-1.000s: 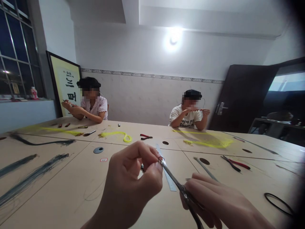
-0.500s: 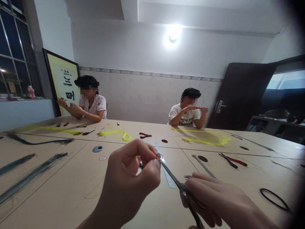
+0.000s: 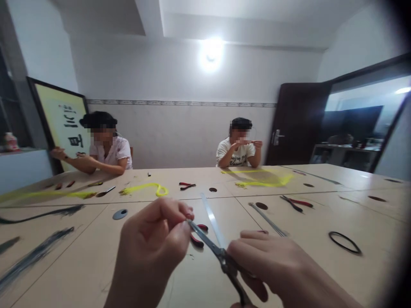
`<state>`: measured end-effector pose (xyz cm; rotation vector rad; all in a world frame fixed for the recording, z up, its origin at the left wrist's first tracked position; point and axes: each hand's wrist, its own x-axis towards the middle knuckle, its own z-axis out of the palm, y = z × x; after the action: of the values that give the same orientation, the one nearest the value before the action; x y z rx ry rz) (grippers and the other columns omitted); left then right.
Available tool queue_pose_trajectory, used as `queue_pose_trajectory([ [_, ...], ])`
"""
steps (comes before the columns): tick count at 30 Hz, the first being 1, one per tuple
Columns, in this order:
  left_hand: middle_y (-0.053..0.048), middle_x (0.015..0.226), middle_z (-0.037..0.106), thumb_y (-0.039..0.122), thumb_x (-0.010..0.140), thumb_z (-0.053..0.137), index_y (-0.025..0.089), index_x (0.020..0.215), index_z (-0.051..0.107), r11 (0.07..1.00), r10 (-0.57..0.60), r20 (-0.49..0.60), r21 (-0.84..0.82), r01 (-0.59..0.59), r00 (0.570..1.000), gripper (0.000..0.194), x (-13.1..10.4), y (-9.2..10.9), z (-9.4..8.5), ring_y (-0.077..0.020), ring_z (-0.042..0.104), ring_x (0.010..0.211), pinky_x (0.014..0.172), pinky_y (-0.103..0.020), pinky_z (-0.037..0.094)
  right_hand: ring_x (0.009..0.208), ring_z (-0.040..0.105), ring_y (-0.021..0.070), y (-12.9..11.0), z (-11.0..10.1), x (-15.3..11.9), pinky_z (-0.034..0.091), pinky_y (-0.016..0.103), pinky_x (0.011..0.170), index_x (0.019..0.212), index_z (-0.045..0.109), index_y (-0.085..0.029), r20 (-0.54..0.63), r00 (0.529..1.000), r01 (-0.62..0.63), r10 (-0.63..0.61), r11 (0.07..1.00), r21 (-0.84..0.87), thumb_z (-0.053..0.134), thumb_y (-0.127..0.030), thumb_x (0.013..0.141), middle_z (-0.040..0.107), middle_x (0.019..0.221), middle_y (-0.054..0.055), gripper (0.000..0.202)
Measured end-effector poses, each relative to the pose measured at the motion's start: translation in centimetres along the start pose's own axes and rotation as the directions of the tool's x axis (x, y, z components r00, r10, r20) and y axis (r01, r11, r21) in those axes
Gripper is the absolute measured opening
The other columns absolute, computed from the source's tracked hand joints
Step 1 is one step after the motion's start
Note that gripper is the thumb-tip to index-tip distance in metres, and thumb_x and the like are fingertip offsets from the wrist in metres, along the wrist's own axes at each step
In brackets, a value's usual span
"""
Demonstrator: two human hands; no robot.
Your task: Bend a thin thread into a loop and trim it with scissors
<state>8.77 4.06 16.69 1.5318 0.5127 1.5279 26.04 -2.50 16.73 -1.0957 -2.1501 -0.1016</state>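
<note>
L hand (image 3: pixel 150 244) pinched (contents unclear), R hand (image 3: pixel 269 261) gripping metal tool (image 3: pixel 207 240), red pliers (image 3: pixel 198 242) now more vis. btwn.

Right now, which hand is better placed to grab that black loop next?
Probably the right hand: the black loop lies on its side, and the left hand is farther off. But the right holds a metal tool, so it may need freeing first.

One scissor-like tool (image 3: pixel 221 255), one ruler (image 3: pixel 212 219), two co-workers (image 3: pixel 235 157).
</note>
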Motion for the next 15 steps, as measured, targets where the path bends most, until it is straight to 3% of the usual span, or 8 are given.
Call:
queue_pose_trajectory([
  [5,0.006,0.073,0.067,0.006,0.075,0.058,0.023,0.058,0.059,0.998,-0.056,0.014,0.025,0.056,0.998,0.024,0.12,-0.50,-0.39,-0.0113,0.064,0.077,0.070,-0.018,0.053,0.045,0.041,0.0080,-0.41,-0.19,0.50,0.032,0.020,0.044,0.059,0.037,-0.020,-0.008,0.999,-0.047,0.047,0.998,0.042,0.059,-0.040,0.085,0.046,0.053,-0.006,0.039],
  [10,0.006,0.068,0.066,0.002,0.070,0.059,0.022,0.055,0.059,0.999,-0.043,0.011,0.014,0.043,0.999,0.025,0.20,-0.34,0.21,-0.0105,0.063,0.071,0.067,-0.017,0.053,0.050,0.043,0.0084,-0.11,-0.02,0.07,0.029,0.020,0.046,0.059,0.035,-0.020,0.007,0.995,-0.098,0.097,0.995,0.030,0.074,-0.027,0.071,0.044,0.054,-0.007,0.041],
  [15,0.007,0.065,0.064,-0.002,0.066,0.058,0.022,0.053,0.059,1.000,-0.016,-0.026,-0.018,0.015,1.000,0.027,0.20,-0.29,0.52,-0.0096,0.062,0.070,0.064,-0.016,0.051,0.049,0.044,0.0092,-0.08,-0.01,-0.25,0.027,0.022,0.045,0.064,0.041,-0.021,-0.032,0.999,-0.040,0.043,0.997,0.065,0.062,-0.036,0.083,0.047,0.056,-0.006,0.032],
])
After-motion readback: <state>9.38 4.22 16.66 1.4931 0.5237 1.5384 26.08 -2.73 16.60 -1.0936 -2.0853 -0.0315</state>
